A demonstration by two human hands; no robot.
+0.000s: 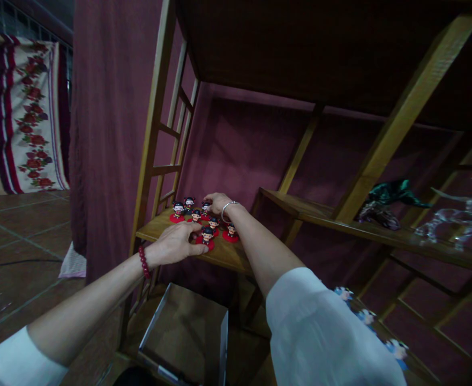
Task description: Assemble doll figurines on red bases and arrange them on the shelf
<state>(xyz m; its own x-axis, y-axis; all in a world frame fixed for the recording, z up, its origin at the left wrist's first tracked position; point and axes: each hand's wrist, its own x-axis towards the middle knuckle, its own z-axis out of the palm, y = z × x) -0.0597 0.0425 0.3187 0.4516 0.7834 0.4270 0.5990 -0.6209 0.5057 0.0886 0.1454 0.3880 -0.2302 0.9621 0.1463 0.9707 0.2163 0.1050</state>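
Observation:
Several small black-haired doll figurines on red round bases stand grouped on a wooden shelf (227, 258). My left hand (177, 242), with a red bead bracelet at the wrist, has its thumb and fingers around the front figurine (207, 236). Farther back, my right hand (218, 202), wearing a silver bangle, pinches a rear figurine (205, 208); its fingertips are partly hidden. Another figurine (231, 230) stands under my right wrist, apart from the others. At the left of the group are two more, a left figurine (177, 210) and a back figurine (188, 203).
Below the shelf sits an open cardboard box (183, 332). A lattice side frame (167, 128) rises left of the figurines. Glass animal ornaments (456, 220) and a green ornament (396, 193) occupy the right shelf. Small blue-white figures (366, 317) stand lower right.

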